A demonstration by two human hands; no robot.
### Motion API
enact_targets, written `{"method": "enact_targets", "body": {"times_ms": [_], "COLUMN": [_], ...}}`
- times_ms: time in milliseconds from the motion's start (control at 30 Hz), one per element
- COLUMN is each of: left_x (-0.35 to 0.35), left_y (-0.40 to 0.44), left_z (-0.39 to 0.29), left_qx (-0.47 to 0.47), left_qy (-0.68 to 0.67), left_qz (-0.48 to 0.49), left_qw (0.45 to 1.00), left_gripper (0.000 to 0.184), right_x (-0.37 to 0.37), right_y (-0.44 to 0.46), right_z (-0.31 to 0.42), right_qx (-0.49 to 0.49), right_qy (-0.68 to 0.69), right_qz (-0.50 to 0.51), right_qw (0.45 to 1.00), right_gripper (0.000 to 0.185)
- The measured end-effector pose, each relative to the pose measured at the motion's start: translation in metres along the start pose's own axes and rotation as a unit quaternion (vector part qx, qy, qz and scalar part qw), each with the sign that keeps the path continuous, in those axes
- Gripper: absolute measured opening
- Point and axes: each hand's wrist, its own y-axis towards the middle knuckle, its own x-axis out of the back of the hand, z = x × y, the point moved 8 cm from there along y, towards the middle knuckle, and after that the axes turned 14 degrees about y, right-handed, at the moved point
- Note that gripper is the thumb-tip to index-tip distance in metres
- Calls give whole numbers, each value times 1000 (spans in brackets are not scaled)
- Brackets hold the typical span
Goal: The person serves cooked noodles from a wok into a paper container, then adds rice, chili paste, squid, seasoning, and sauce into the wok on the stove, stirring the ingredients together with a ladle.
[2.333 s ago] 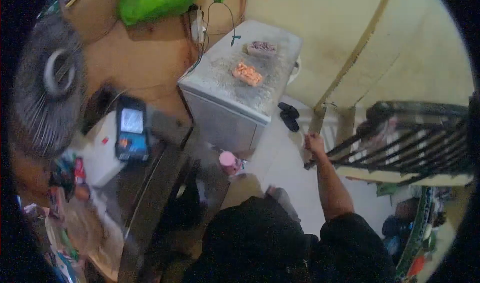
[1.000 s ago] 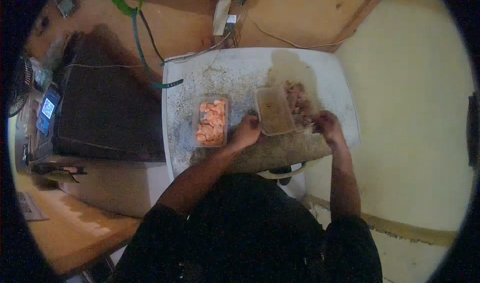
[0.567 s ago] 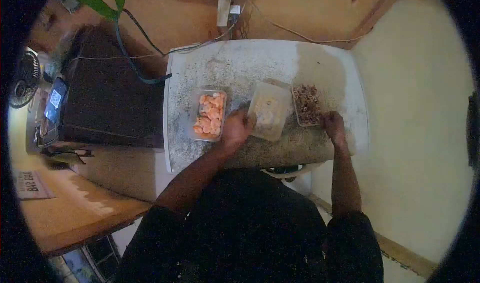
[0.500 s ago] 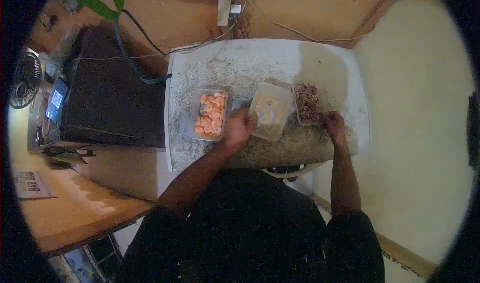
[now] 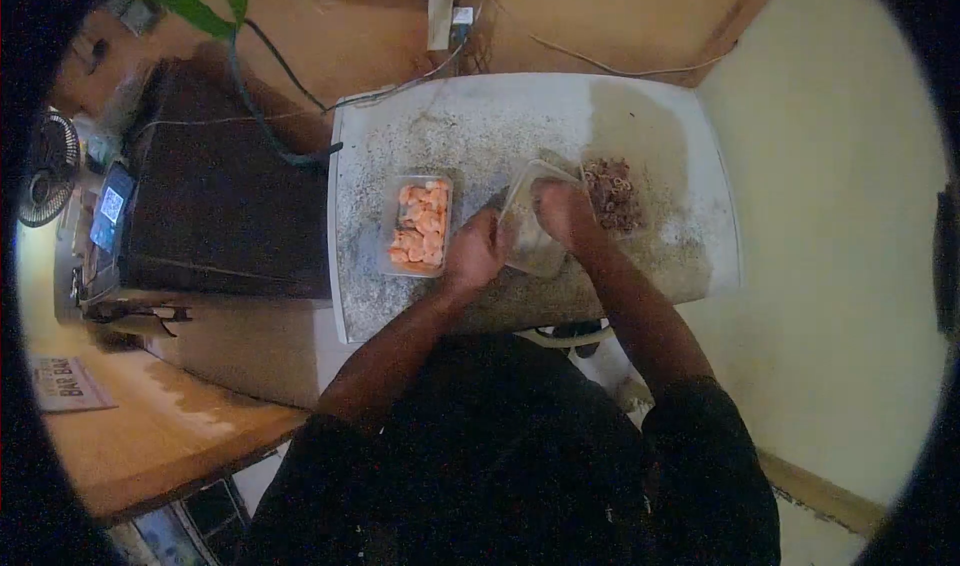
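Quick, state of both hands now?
Left hand: closed on the edge of the middle plastic container.
Right hand: curled over that container; whether it holds anything cannot be told.

Pale pinkish-white flat rectangular sign (image 5: 75,386), lower left of the frame, on an orange-brown wooden surface (image 5: 170,456): reads "BAR BAR" in dark capitals. Smaller lettering next to those words, too blurred to make out. Dark blue upright rectangular panel (image 5: 103,230), left of the frame: shows a bright white square with a QR-style code (image 5: 113,205); pattern visible, content too small to decode. Blue part below it: markings illegible.
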Motion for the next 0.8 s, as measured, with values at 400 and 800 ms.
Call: {"method": "enact_targets", "body": {"times_ms": [400, 800], "left_x": [102, 107], "left_y": [74, 56], "left_z": [-2, 66], "left_qx": [-22, 5], "left_qy": [-48, -72], "left_qz": [-117, -131], "left_qw": [992, 989], "left_gripper": [20, 18], "right_x": [155, 5], "right_y": [26, -143], "right_z": [75, -43], "right_qx": [15, -275], "right_qy": [334, 802], "right_qz": [-191, -171], "right_qw": [923, 502], "right_gripper": [17, 15]}}
